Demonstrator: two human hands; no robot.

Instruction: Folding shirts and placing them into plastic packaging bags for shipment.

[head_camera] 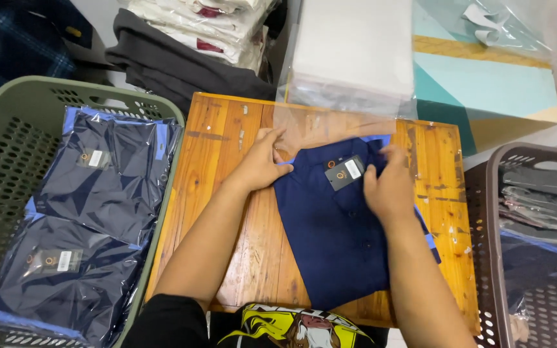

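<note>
A folded navy shirt (340, 241) lies on a wooden board (227, 161), with a dark hang tag (345, 172) at its collar. A clear plastic bag (330, 125) is partly pulled over the shirt's top end. My left hand (262, 161) pinches the bag's edge at the shirt's upper left corner. My right hand (389, 187) presses on the shirt's upper right part, fingers at the bag's edge near the tag.
A green perforated basket (14, 129) on the left holds bagged navy shirts (107, 177). A brown basket (485, 212) on the right holds folded dark garments. Behind the board sit a stack of clear bags (349, 51), folded dark cloth (182, 64) and a teal box (491, 84).
</note>
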